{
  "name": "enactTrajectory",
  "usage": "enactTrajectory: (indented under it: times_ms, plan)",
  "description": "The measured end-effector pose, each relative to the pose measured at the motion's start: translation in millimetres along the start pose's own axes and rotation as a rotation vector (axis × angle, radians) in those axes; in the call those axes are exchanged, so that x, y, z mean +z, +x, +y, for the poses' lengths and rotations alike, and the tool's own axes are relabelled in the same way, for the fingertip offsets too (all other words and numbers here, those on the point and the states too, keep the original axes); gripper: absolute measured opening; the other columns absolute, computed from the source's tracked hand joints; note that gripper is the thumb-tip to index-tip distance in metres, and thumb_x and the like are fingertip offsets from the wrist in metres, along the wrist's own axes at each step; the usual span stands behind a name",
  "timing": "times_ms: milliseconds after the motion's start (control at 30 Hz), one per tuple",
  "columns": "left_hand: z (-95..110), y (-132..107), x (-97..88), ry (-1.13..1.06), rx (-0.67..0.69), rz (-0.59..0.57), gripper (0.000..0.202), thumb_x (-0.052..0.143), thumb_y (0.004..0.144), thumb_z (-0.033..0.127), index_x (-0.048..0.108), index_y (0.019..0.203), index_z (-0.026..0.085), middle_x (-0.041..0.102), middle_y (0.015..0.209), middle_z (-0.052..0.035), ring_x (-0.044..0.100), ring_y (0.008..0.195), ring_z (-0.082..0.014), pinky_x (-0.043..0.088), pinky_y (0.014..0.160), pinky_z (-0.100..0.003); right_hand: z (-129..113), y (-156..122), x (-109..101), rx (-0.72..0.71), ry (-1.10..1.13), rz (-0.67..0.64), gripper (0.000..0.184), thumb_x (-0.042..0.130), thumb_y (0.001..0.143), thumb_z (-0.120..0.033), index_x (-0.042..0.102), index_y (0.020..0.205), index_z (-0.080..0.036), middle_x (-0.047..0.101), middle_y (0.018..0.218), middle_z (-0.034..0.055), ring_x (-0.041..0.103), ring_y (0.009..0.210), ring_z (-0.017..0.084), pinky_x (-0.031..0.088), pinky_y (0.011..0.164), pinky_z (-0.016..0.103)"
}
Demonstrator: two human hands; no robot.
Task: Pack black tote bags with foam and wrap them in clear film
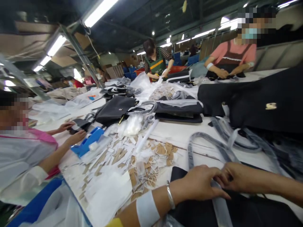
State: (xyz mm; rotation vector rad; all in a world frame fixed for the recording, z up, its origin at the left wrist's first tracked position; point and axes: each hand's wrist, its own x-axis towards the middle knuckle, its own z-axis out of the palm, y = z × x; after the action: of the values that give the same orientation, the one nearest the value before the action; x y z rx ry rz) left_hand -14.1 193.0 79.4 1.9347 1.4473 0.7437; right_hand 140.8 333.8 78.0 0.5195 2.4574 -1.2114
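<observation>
A black bag [258, 211] lies in front of me at the lower right. Its handle [221, 209], wrapped in clear plastic, runs down beneath my fingers and also loops up behind my hands. My left hand [197, 183], with a silver bangle at the wrist, is closed, thumb and fingers pinching the wrapped handle. Against its fingertips, my right hand [240, 176] is closed too, with its fingers curled in. What the right fingertips hold is hidden between the two hands.
Paper tags [163, 149] with strings and white paper slips [109, 189] cover the table's middle. More black bags [178, 110] lie beyond, with a large one [267, 101] at right. A blue tray [87, 142] sits beside a co-worker's hands [77, 137]. Other people work across the table.
</observation>
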Motion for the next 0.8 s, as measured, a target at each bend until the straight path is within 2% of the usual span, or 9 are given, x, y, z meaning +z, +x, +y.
enactTrajectory:
  times_ms: [33, 100, 167, 233, 367, 467, 567, 633, 800]
  plan:
    - [1.7, -1.5, 0.2, -0.006, -0.004, 0.012, 0.035, 0.081, 0.075, 0.035, 0.066, 0.102, 0.021, 0.074, 0.099, -0.0014, 0.068, 0.097, -0.0189, 0.048, 0.085, -0.025, -6.9, -4.7, -6.2, -0.01, 0.02, -0.062, 0.022, 0.058, 0.073, -0.027, 0.052, 0.054, -0.016, 0.037, 0.052, -0.0064, 0.03, 0.051, 0.007, 0.025, 0.051, 0.022]
    - [3.8, -4.1, -1.0, -0.033, -0.023, 0.038, 0.03, 0.082, 0.074, 0.031, 0.068, 0.099, 0.021, 0.074, 0.098, -0.0016, 0.067, 0.095, -0.0195, 0.048, 0.083, -0.026, -21.0, -12.7, -20.6, 0.01, 0.114, -0.187, 0.014, 0.059, 0.072, -0.028, 0.065, 0.077, -0.016, 0.052, 0.061, -0.0054, 0.043, 0.055, 0.009, 0.032, 0.054, 0.02]
    - [3.9, -4.0, -3.2, -0.079, -0.042, 0.048, 0.027, 0.081, 0.074, 0.024, 0.068, 0.098, 0.021, 0.073, 0.097, -0.0006, 0.065, 0.094, -0.019, 0.047, 0.083, -0.026, -30.0, -16.0, -31.4, 0.06, 0.128, -0.175, 0.031, 0.064, 0.065, -0.022, 0.066, 0.095, -0.017, 0.067, 0.08, -0.0017, 0.057, 0.069, 0.012, 0.04, 0.06, 0.02]
    - [4.4, -1.8, -5.0, -0.108, -0.068, 0.049, 0.027, 0.081, 0.073, 0.019, 0.068, 0.097, 0.022, 0.072, 0.094, 0.0002, 0.064, 0.091, -0.0185, 0.045, 0.081, -0.026, -34.3, -15.3, -33.1, 0.123, 0.0, -0.116, 0.029, 0.067, 0.064, -0.02, 0.066, 0.094, -0.016, 0.07, 0.084, 0.0005, 0.061, 0.073, 0.014, 0.041, 0.062, 0.02]
    - [10.7, 0.1, -5.6, -0.145, -0.081, 0.025, 0.023, 0.079, 0.072, 0.012, 0.067, 0.09, 0.021, 0.07, 0.089, 0.0009, 0.062, 0.088, -0.0175, 0.043, 0.079, -0.025, -43.8, -11.2, -17.7, 0.129, -0.227, -0.047, 0.028, 0.066, 0.067, -0.016, 0.07, 0.095, -0.018, 0.071, 0.082, -0.0001, 0.06, 0.07, 0.014, 0.039, 0.058, 0.02]
    - [10.6, -3.3, -1.8, -0.132, -0.102, 0.051, 0.023, 0.079, 0.071, 0.013, 0.068, 0.089, 0.021, 0.069, 0.091, -0.0001, 0.061, 0.09, -0.0177, 0.043, 0.08, -0.025, -51.0, -14.8, -11.8, 0.081, -0.229, 0.018, 0.028, 0.062, 0.07, -0.011, 0.072, 0.094, -0.018, 0.072, 0.084, -0.0005, 0.06, 0.072, 0.013, 0.04, 0.061, 0.019]
    - [-5.8, -1.2, 5.1, -0.109, -0.148, 0.037, 0.025, 0.079, 0.068, 0.012, 0.069, 0.089, 0.022, 0.071, 0.094, 0.0, 0.062, 0.09, -0.0178, 0.042, 0.077, -0.025, -51.7, -25.7, -19.1, 0.091, -0.179, 0.0, 0.035, 0.059, 0.075, -0.014, 0.073, 0.107, -0.02, 0.072, 0.084, -0.001, 0.061, 0.071, 0.013, 0.041, 0.06, 0.019]
    - [-22.2, 7.0, 7.7, -0.098, -0.124, -0.05, 0.028, 0.08, 0.068, 0.016, 0.069, 0.093, 0.022, 0.073, 0.091, 0.0, 0.062, 0.091, -0.0184, 0.042, 0.075, -0.023, -50.5, -33.8, -26.9, 0.145, -0.195, 0.001, 0.039, 0.063, 0.076, -0.023, 0.071, 0.115, -0.024, 0.071, 0.081, -0.0019, 0.061, 0.07, 0.013, 0.04, 0.058, 0.02]
    - [-43.0, 22.7, 5.6, -0.105, -0.078, -0.192, 0.019, 0.068, 0.08, 0.02, 0.069, 0.098, 0.025, 0.075, 0.091, 0.001, 0.063, 0.091, -0.0163, 0.042, 0.073, -0.021, -52.9, -35.3, -32.0, 0.183, -0.279, -0.025, 0.026, 0.068, 0.073, -0.025, 0.076, 0.097, -0.027, 0.058, 0.061, -0.0082, 0.054, 0.056, 0.01, 0.037, 0.052, 0.018]
